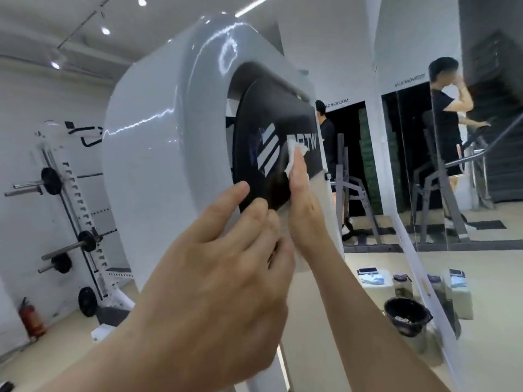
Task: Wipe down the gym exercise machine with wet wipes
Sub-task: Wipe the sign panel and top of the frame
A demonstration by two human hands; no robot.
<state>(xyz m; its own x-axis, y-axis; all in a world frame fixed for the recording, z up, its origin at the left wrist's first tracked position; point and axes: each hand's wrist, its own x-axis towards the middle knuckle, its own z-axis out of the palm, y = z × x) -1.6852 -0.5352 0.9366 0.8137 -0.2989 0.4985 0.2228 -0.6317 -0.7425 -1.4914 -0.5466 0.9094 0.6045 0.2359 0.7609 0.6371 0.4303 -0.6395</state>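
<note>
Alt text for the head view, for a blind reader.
The right hand presses a white wipe flat against the black logo panel of a glossy white gym machine. The left hand rests at the panel's lower edge. A mirror stands to the right.

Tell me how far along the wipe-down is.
Done: cannot tell; the white housing is glossy, but that proves nothing. In hand: right hand presses the wet wipe on the black logo disc, left hand resting at its lower edge. Left: likely the rest of the disc.
</note>
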